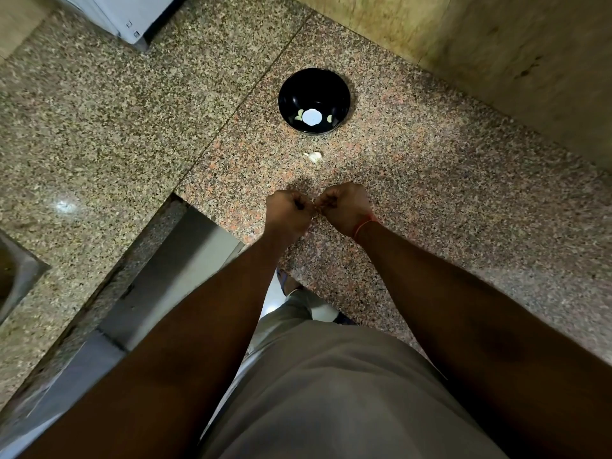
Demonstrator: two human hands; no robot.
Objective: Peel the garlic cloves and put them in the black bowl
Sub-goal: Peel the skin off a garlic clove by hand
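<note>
A black bowl point(314, 100) stands on the granite counter point(430, 180) ahead of me. Two pale peeled garlic cloves point(299, 115) lie in its bottom, either side of a white glare spot. A small white garlic piece point(314, 156) lies on the counter just in front of the bowl. My left hand point(287, 209) and my right hand point(344, 207) are held close together above the counter, fingers curled, pinching something tiny between them. That thing is almost wholly hidden by the fingers. A red thread circles my right wrist.
A white appliance point(122, 14) stands at the far left corner. A metal sink edge point(16, 279) shows at the left. The counter has a cut-out step point(172, 260) by my left forearm. A tan wall point(496, 54) rises behind the bowl to the right.
</note>
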